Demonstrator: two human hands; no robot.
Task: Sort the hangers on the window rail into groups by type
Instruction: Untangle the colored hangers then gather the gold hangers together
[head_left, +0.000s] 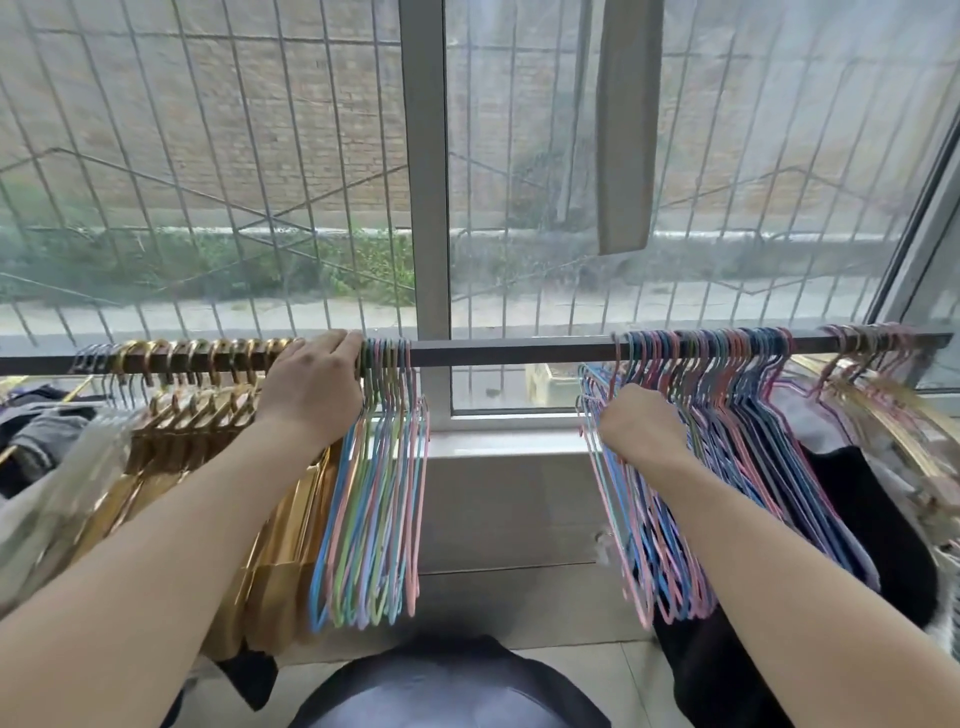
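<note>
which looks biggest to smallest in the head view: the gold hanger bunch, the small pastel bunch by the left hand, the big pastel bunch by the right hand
1. big pastel bunch, the widest spread along the rail
2. gold hanger bunch, close behind; the left forearm hides part of it, so ranks 1 and 2 are unsure
3. small pastel bunch, clearly narrowest

Bare forearms, no sleeves; left hand (317, 387), right hand (641, 423) without rings, watch; dark garment (447, 686) near, bottom centre.

Rail (509, 349): dark brown. Left hanger group (208, 415): metallic gold; adjacent wire hangers (374, 499): pastel blue, green, pink and lilac. Right wire hangers (727, 441): pink, blue and dark blue; window frame (428, 208): white.
</note>
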